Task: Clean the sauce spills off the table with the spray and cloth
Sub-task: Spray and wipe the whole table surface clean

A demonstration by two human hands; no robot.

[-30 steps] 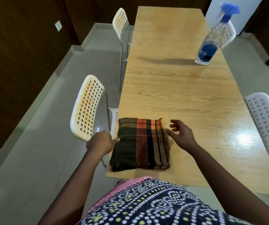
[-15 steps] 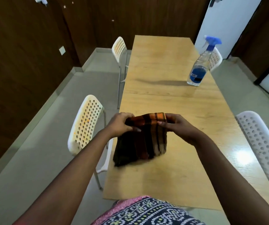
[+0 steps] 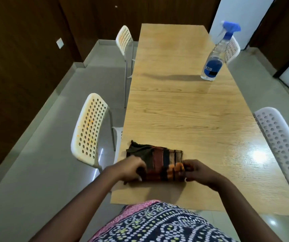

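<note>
Lowered since before, both hands [image 3: 131, 169] [image 3: 197, 171] fold striped woven cloth [image 3: 159, 162].

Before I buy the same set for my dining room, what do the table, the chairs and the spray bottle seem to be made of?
Table: wood or wood-look laminate, with printed-looking grain and a glossy light glare.
Near left chair: white moulded plastic back with punched holes, on what look like thin metal legs.
Spray bottle: clear plastic body, blue trigger head.
</note>
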